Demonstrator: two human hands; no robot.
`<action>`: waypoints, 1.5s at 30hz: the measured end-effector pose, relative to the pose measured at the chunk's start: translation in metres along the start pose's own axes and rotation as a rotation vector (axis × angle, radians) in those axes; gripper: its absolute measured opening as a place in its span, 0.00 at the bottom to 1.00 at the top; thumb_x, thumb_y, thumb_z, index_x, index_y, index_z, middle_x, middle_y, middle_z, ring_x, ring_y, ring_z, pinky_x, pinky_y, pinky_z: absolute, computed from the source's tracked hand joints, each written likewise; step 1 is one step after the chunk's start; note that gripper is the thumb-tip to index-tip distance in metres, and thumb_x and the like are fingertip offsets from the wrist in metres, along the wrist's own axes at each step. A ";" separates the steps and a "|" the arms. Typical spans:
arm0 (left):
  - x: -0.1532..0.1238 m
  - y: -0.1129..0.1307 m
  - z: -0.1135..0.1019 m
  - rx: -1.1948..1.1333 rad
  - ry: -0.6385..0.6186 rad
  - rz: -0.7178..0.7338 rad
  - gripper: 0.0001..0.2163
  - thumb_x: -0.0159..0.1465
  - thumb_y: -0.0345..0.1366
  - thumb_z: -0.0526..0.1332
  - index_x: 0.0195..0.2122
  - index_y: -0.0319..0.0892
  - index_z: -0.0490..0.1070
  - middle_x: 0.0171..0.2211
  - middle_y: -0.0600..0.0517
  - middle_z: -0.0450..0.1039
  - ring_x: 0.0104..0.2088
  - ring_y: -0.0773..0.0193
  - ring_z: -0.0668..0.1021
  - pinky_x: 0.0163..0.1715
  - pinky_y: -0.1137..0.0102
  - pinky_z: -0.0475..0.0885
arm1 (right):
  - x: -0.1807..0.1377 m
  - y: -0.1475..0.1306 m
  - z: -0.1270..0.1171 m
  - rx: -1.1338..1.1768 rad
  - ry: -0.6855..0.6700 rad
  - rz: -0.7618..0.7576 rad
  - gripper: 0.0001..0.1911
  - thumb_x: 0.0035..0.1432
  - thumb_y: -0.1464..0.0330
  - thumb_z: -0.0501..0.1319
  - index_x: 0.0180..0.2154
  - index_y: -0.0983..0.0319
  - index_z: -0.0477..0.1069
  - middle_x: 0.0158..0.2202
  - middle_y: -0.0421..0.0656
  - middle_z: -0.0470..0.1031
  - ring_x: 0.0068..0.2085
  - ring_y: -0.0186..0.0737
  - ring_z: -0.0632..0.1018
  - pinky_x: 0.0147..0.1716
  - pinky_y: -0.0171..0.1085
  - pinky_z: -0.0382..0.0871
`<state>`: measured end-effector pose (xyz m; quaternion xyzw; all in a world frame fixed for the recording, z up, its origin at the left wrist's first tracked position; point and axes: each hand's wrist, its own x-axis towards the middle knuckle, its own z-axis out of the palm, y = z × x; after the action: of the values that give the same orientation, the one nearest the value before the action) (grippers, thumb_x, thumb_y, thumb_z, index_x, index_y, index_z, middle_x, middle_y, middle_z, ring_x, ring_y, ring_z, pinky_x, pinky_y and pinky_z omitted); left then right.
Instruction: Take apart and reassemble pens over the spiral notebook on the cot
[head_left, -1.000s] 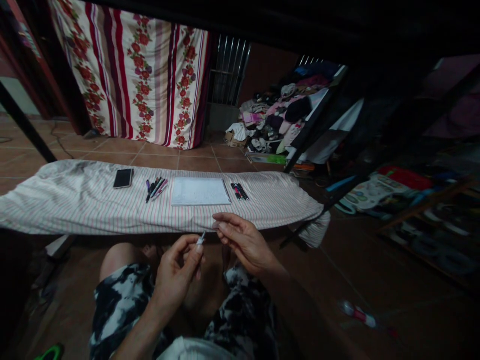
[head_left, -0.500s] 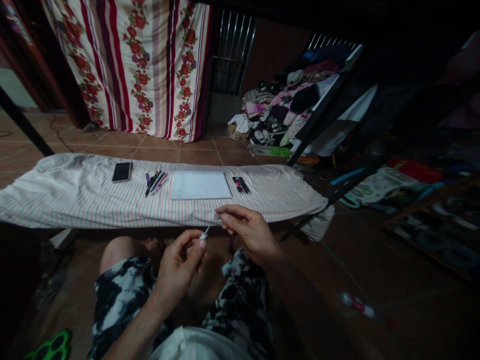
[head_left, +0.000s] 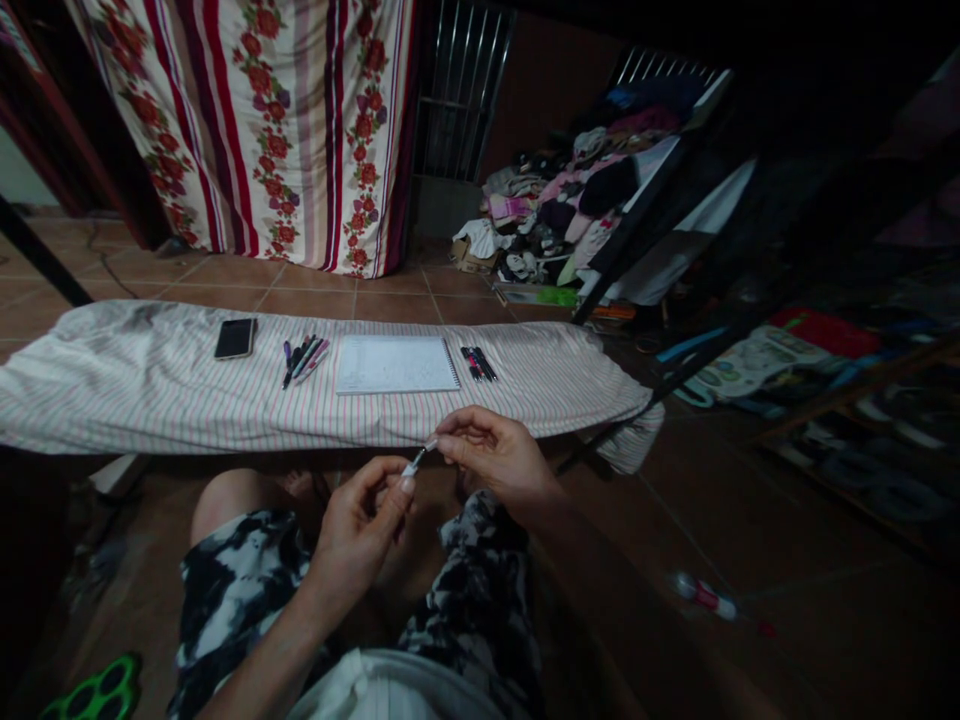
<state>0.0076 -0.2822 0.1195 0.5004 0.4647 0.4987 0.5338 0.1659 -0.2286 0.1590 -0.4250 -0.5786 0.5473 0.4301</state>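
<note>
My left hand (head_left: 369, 512) pinches a white pen part (head_left: 409, 469) between thumb and fingertips, above my lap. From it a thin, dark and silvery shaft (head_left: 420, 455) points up and right. My right hand (head_left: 491, 455) is closed on a small pale pen piece (head_left: 431, 444), which meets or nearly meets the shaft's upper end. Whether the two touch is too small to tell. Beyond my hands, a spiral notebook (head_left: 397, 364) lies open on the striped cloth (head_left: 247, 412). Several dark pens (head_left: 478, 364) lie at its right, and several purple, pink and dark pens (head_left: 304, 360) at its left.
A phone (head_left: 235, 339) lies on the cloth's left part. Behind stand a floral curtain (head_left: 277, 140) and a heap of clothes (head_left: 555, 210). Dark slanted bars (head_left: 637, 200) flank the cloth. A bottle (head_left: 703, 596) lies on the tiled floor at right, a green object (head_left: 101, 690) at lower left.
My right hand's pale piece has come to the tip of the shaft in my left hand, closing the gap between them. The view has shifted slightly.
</note>
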 end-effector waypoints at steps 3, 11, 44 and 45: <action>0.000 -0.002 -0.001 0.006 -0.007 0.005 0.14 0.59 0.46 0.59 0.37 0.39 0.67 0.20 0.58 0.63 0.17 0.74 0.65 0.16 0.79 0.60 | -0.001 -0.001 0.002 -0.007 0.005 -0.020 0.11 0.44 0.64 0.67 0.30 0.62 0.71 0.25 0.37 0.72 0.27 0.30 0.71 0.30 0.33 0.66; -0.001 -0.001 -0.002 0.013 -0.003 0.012 0.14 0.59 0.46 0.58 0.37 0.38 0.68 0.21 0.58 0.64 0.18 0.74 0.65 0.17 0.79 0.60 | 0.001 0.003 0.003 -0.003 -0.010 -0.005 0.12 0.43 0.62 0.67 0.31 0.61 0.74 0.24 0.38 0.72 0.25 0.31 0.71 0.27 0.32 0.66; 0.006 -0.002 -0.005 0.133 0.048 0.100 0.11 0.56 0.41 0.61 0.36 0.40 0.74 0.25 0.52 0.72 0.24 0.67 0.72 0.22 0.76 0.66 | -0.005 -0.003 0.006 -0.208 -0.089 0.007 0.11 0.48 0.64 0.65 0.34 0.62 0.73 0.24 0.38 0.71 0.24 0.28 0.69 0.20 0.28 0.59; 0.006 -0.001 -0.004 0.131 0.049 0.100 0.11 0.56 0.41 0.62 0.36 0.41 0.74 0.25 0.52 0.72 0.24 0.67 0.72 0.22 0.76 0.66 | -0.005 -0.002 0.005 -0.220 -0.085 0.008 0.11 0.49 0.63 0.64 0.34 0.62 0.74 0.25 0.38 0.71 0.24 0.29 0.69 0.21 0.28 0.59</action>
<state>0.0037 -0.2758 0.1181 0.5444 0.4837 0.5053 0.4630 0.1621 -0.2354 0.1608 -0.4482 -0.6512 0.4998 0.3540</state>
